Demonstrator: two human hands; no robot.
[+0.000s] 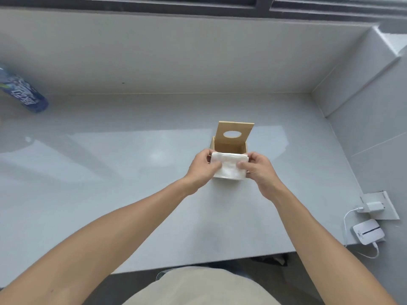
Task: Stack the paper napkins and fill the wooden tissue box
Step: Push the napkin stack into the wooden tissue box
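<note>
A white stack of paper napkins (229,166) is held flat between both hands, just in front of and over the near edge of the wooden tissue box (230,147). The box stands open on the grey counter, its lid (235,134) with an oval hole tipped upright at the back. My left hand (201,167) grips the stack's left side, thumb on top. Gripping the right side is my right hand (257,167). The box's front wall is hidden behind the napkins.
A blue printed packet (24,93) lies at the far left of the counter (132,172). At the right edge sit a white charger (220,206) in a socket plate, a small white device (369,231) and its cable. A wall rises behind and to the right.
</note>
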